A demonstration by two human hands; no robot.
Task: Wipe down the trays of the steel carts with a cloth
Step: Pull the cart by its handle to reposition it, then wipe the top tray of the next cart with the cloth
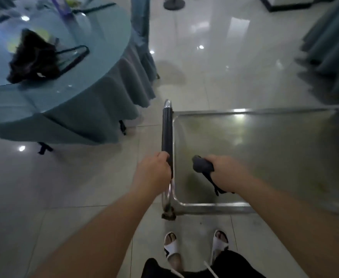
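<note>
A steel cart stands in front of me, its top tray [265,149] shiny and bare, with a raised rim. Along the tray's left end runs the cart handle [167,133], a steel bar with a black sleeve. My left hand [152,171] grips the near part of that handle. My right hand [224,169] holds a dark cloth [201,164] bunched in its fingers, over the tray's near left corner. A loose end of the cloth hangs below the hand.
A round table [96,93] with a glass top and a blue-grey skirt stands to the left, a black bag [32,59] lying on it. Draped chairs [333,53] sit at the far right. Glossy tiled floor [214,57] stretches beyond the cart. My sandalled feet [194,245] are just below the cart.
</note>
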